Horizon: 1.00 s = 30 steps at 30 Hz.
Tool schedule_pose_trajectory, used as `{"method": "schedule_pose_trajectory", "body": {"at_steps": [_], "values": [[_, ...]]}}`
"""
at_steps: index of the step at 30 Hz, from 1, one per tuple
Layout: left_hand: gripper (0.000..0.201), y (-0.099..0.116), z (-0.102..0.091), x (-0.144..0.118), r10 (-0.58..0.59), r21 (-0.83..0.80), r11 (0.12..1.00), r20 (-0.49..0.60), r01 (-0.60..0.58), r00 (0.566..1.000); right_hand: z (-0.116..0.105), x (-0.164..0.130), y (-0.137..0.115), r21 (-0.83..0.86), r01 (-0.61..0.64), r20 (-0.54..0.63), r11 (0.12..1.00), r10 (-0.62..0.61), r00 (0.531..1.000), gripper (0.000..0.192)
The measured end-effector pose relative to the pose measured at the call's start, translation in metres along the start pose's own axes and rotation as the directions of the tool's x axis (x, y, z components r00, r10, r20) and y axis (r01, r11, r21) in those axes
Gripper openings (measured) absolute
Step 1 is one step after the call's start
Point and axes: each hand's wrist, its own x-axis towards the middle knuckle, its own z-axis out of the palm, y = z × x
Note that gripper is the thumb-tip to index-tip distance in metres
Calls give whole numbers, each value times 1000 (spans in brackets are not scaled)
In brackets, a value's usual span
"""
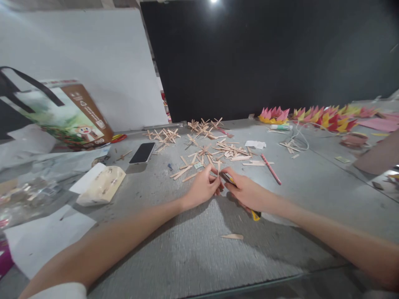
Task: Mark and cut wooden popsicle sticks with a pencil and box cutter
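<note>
Near the middle of the grey table [193, 245], my left hand [204, 186] pinches a wooden craft stick [218, 167] that points upward. My right hand [249, 192] is wrapped round a utility knife [256, 215] with a dark body and a yellow end; its front end meets the stick beside my left fingertips. The blade itself is too small to make out. A pointed piece of craft stick [232, 236] lies on the table closer to me. Just beyond my hands is a loose pile of craft sticks [230, 149], with several star-shaped stick bundles [204, 128] behind it.
A phone [142, 153] and a cream-coloured block [102, 185] lie to the left, near a printed carrier bag [77, 116]. Rightward are a pink patterned stick [271, 169], a white cable [304, 141] and pink-yellow paper flowers [327, 118]. A black panel [268, 58] stands at the back.
</note>
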Motion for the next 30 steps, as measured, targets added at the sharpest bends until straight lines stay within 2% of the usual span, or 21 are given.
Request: {"method": "schedule_pose_trajectory", "body": {"at_steps": [7,14,15,20,26,30], "values": [[16,10,1,-6,44,99,994,7,-45,999,-27,-5,-14,35,-87,131,996,82,988,40],[13,13,1,-7,15,106,994,9,-16,1000,-26,-4,-12,69,-103,132,992,93,987,37],[19,13,1,-7,14,98,995,8,-15,1000,-25,-3,-11,63,-102,118,993,94,988,35],[71,8,-2,-5,52,35,998,37,-53,998,-15,1,-3,49,-53,52,997,50,997,31],[73,-1,-3,-3,50,-20,999,68,-49,996,-3,3,6,-162,91,-74,982,-105,992,26],[70,-2,-2,-3,35,-38,999,62,-33,997,2,3,7,-222,117,-96,968,-141,985,26]]}}
